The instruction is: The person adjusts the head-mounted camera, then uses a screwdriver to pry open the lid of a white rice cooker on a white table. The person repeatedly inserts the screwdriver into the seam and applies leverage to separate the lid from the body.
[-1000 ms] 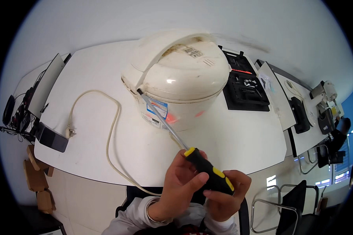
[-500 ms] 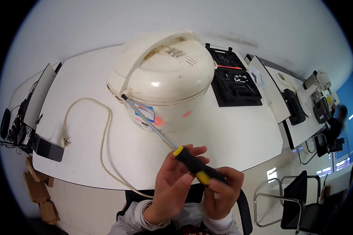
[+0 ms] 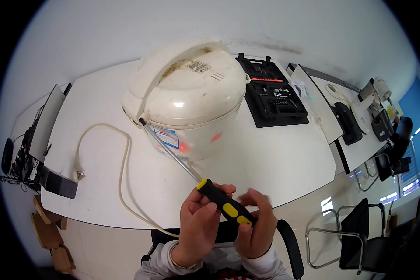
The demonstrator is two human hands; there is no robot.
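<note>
A screwdriver [image 3: 221,204] with a black and yellow handle and a long metal shaft slants up and left over the table's front edge. My left hand [image 3: 199,228] is closed round the front of the handle, thumb on top. At the handle's rear end, my right hand [image 3: 259,228] grips with its thumb, while its upper fingers are lifted and slightly blurred. The dark tip overlaps the front left side of a rice cooker [image 3: 203,93] in the view; contact cannot be made out. The cooker is off-white and stained, its domed lid closed.
A power cord [image 3: 122,172] curves over the table's left side, its plug [image 3: 79,175] beside a dark box [image 3: 58,182]. An open black tool case [image 3: 277,100] lies right of the cooker. Chairs [image 3: 359,228] stand at right. Another person [image 3: 401,140] is at far right.
The screwdriver and both hands have shifted slightly left in view. My right hand's fingers have lifted from the handle's rear, showing more of its yellow patches. The whole view has shifted a little.
</note>
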